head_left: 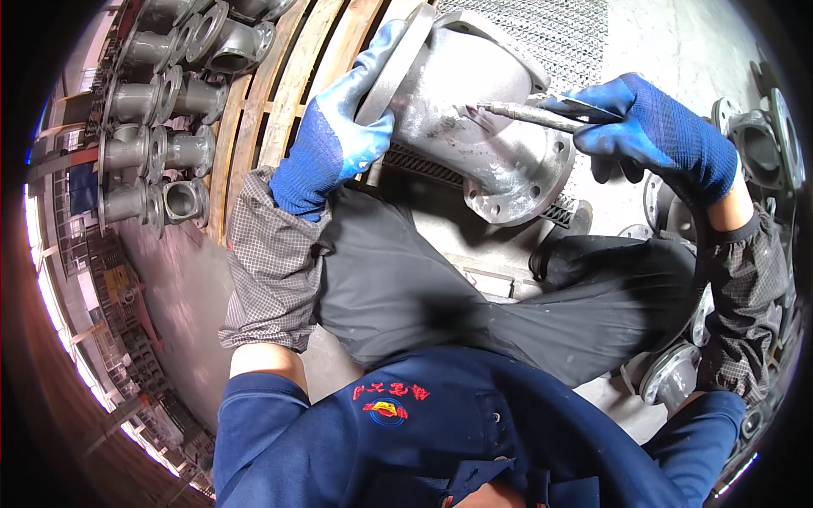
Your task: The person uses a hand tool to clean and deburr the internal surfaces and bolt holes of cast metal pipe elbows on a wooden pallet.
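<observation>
In front of me a grey cast-metal flanged pipe fitting (449, 102) rests tilted on a dark metal grating. My left hand (347, 118), in a blue coated glove, is wrapped round the rim of its left flange. My right hand (631, 127), gloved alike, grips a slim pencil-shaped metal tool (529, 113). The tool points left, its tip at the fitting's body beside a dark reddish mark; whether it touches I cannot tell. A dark hose or cord hangs beneath my right wrist. One round flange (529, 188) with bolt holes faces my knees.
Similar grey fittings (186, 148) stand in rows at the left, next to a slatted wooden pallet (275, 110). More flanged fittings (762, 148) lie along the right side. Behind the workpiece is a metal mesh mat (567, 34). My legs (406, 288) are bent on both sides below it.
</observation>
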Action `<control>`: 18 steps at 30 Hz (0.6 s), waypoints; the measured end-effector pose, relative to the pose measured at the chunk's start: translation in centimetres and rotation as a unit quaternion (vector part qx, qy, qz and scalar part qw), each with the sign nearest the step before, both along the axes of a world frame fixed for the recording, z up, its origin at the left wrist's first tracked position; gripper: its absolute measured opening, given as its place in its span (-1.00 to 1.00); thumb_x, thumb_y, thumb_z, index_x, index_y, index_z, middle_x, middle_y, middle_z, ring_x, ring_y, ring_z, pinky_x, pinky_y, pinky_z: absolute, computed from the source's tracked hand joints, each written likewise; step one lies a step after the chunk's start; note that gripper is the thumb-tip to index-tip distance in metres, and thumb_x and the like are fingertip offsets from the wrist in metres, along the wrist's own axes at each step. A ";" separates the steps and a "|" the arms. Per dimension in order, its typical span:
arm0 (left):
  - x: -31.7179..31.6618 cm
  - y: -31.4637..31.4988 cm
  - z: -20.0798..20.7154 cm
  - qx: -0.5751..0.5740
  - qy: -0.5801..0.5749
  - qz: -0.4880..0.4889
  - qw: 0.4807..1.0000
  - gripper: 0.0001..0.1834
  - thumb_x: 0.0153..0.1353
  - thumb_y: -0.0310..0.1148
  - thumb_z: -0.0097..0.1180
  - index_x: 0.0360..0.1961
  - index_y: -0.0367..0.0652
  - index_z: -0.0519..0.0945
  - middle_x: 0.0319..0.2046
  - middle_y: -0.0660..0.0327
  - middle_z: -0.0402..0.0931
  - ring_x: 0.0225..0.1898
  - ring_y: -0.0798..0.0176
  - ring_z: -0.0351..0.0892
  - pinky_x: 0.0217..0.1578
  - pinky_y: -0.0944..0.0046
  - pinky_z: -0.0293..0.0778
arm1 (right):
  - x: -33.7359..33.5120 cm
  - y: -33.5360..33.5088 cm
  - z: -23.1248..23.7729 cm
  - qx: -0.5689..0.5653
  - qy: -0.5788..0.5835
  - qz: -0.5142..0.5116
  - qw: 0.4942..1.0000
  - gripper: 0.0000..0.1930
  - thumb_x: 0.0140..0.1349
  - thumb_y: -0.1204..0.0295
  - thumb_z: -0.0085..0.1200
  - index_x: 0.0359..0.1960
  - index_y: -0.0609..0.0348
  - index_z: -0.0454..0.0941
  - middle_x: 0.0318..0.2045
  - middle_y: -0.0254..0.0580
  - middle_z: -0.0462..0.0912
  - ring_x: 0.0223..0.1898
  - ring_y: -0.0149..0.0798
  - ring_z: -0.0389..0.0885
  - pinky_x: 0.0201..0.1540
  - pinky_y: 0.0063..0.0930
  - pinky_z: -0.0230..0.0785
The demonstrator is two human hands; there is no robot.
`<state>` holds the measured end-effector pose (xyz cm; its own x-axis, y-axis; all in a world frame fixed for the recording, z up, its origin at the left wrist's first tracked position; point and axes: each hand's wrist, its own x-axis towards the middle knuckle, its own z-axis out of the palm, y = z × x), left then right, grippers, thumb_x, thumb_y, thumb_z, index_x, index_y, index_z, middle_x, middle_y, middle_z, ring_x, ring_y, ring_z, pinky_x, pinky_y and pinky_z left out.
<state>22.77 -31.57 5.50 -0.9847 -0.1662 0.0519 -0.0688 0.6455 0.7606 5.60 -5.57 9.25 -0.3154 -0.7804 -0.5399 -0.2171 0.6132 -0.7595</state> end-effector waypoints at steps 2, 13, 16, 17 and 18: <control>0.0 0.0 0.1 0.010 -0.011 -0.001 1.000 -0.29 -0.05 -0.63 -0.04 0.25 -0.24 0.24 0.14 0.06 0.31 0.09 0.31 0.32 0.08 0.37 0.24 | -0.6 -0.2 0.0 0.000 -0.004 0.027 1.000 -0.61 0.13 0.46 0.03 0.04 0.23 0.48 -0.70 -0.20 0.57 -0.72 -0.49 0.50 -0.68 -0.65 0.36; -0.4 0.1 -0.2 -0.038 0.027 -0.036 0.998 -0.23 -0.05 -0.68 -0.11 0.31 -0.17 0.17 0.26 0.12 0.22 0.18 0.33 0.25 0.14 0.37 0.21 | -2.2 -2.0 0.0 -0.008 0.063 0.096 0.993 -0.60 0.08 0.56 0.10 0.02 0.14 0.52 -0.66 -0.39 0.51 -0.72 -0.56 0.38 -0.66 -0.66 0.29; -0.3 -0.3 -0.9 -0.006 0.039 -0.014 0.999 -0.31 -0.04 -0.57 0.00 0.24 -0.18 0.27 0.12 -0.03 0.38 0.05 0.21 0.47 0.03 0.32 0.38 | -2.2 -2.0 0.5 -0.008 0.068 0.108 0.992 -0.67 0.08 0.54 0.06 -0.06 0.21 0.54 -0.64 -0.30 0.54 -0.68 -0.49 0.47 -0.60 -0.60 0.38; -0.2 -0.4 -1.0 -0.019 0.033 -0.014 0.999 -0.30 -0.04 -0.57 0.00 0.24 -0.17 0.27 0.09 -0.03 0.40 0.01 0.22 0.49 0.01 0.32 0.40 | -2.3 -2.0 0.6 -0.011 0.069 0.118 0.991 -0.72 0.08 0.53 0.02 -0.13 0.27 0.55 -0.64 -0.25 0.55 -0.68 -0.44 0.52 -0.61 -0.57 0.43; -0.1 -0.5 -1.0 -0.033 0.026 -0.014 0.999 -0.30 -0.04 -0.57 0.00 0.24 -0.16 0.27 0.06 -0.03 0.43 -0.02 0.23 0.51 -0.01 0.32 0.41 | -2.4 -1.9 0.8 -0.015 0.068 0.128 0.989 -0.75 0.09 0.53 -0.02 -0.20 0.34 0.56 -0.64 -0.19 0.56 -0.68 -0.40 0.58 -0.61 -0.54 0.48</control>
<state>22.69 -32.10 4.46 -0.9846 -0.1332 0.1128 -0.0117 0.6952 0.7187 3.22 -7.46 10.06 -0.1730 -0.8594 -0.4811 -0.4642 0.5019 -0.7298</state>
